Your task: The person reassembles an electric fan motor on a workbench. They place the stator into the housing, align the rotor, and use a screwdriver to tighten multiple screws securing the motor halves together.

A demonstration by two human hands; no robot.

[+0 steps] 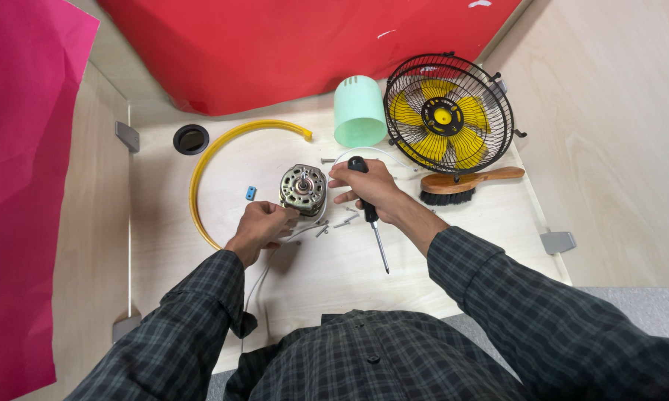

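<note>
The motor (303, 187) is a round metal unit with copper-coloured windings showing through its housing. It sits on the pale wooden desk (423, 245) with its shaft end facing up. A white cable (264, 273) trails from it toward the near edge. The screwdriver (369, 212) has a black handle and a slim steel shaft, pointing down toward the near edge, tip above the desk.

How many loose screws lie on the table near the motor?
4 visible: one screw above the motor, three between it and the screwdriver. The hands may hide more.
</note>
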